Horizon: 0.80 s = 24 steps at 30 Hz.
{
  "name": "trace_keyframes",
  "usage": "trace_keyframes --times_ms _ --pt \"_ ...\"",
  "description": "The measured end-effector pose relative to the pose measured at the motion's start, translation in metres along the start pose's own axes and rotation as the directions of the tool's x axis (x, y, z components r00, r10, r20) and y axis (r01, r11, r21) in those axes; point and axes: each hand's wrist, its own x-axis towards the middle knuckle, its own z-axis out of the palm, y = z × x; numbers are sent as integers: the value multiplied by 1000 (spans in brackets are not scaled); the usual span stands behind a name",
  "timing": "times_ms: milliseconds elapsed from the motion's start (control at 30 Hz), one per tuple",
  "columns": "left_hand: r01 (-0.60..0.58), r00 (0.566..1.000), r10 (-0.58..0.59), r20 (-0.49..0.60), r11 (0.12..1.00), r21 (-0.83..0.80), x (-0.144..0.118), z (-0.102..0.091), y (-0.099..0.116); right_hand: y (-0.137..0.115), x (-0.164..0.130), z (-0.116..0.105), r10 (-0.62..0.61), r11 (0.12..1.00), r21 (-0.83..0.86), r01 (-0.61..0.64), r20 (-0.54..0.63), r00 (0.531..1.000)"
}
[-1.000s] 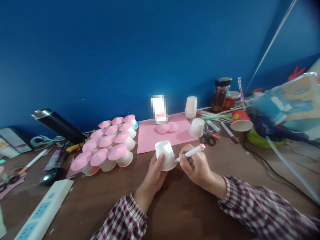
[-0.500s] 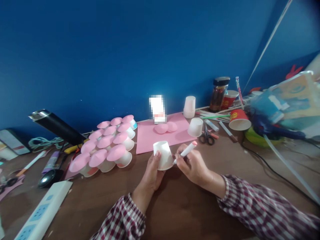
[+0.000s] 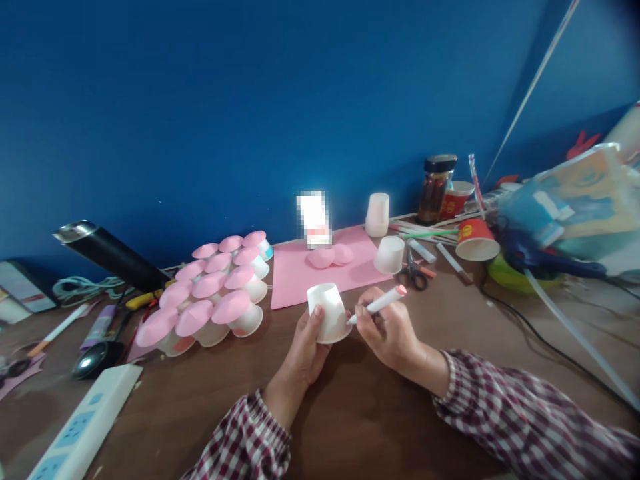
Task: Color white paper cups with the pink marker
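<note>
Just off the six o'clock edge of the pink sheet (image 3: 290, 287), the left hand (image 3: 307, 343) is clamped on a white paper cup (image 3: 329, 312), tilted and mouth down. The right hand (image 3: 390, 328) grips a marker (image 3: 381, 304), its tip at or just beside the cup's rim; I cannot tell which. No mark shows on the visible side, so this cup looks unfinished. Ten o'clock from it, twelve capped cups (image 3: 209, 285) stand on the tabletop (image 3: 210, 413), each wearing a pink cone (image 3: 231, 307); these seem done. Uncapped are the held cup, the single cup (image 3: 389, 256) at two o'clock and the stacked cups (image 3: 379, 213) at one. Two loose cones (image 3: 321, 258) lie at twelve.
</note>
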Motion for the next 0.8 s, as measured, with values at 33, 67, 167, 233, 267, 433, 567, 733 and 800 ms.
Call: trace_keyframes --times_ms 33,67,167,233,267,433,567,733,800 --pt "4 1000 -4 0 1000 0 0 0 0 0 0 0 1 1000 5 -1 1 1000" --pt "7 1000 -7 -3 1000 -1 0 1 1 0 0 0 4 1000 11 -4 3 1000" --pt "16 1000 -16 -14 1000 -17 1 2 2 1 1 0 10 1000 18 -11 28 1000" --pt "18 1000 -19 -21 999 -34 1 2 3 1 2 1 25 999 22 -26 72 997" --pt "19 999 -20 -25 999 -42 1 2 3 2 3 1 34 999 25 -37 93 995" --pt "27 999 -30 -41 997 -70 2 1 3 3 2 3 66 997 38 -70 113 991" --pt "34 999 -38 -37 996 -81 2 1 3 2 2 3 53 998 37 -56 86 995" --pt "40 997 -46 -63 994 -99 1 3 3 -1 2 1 33 998 53 -35 40 999" --pt "44 996 -52 -71 993 -108 1 3 3 -1 2 2 35 997 73 -38 34 999"
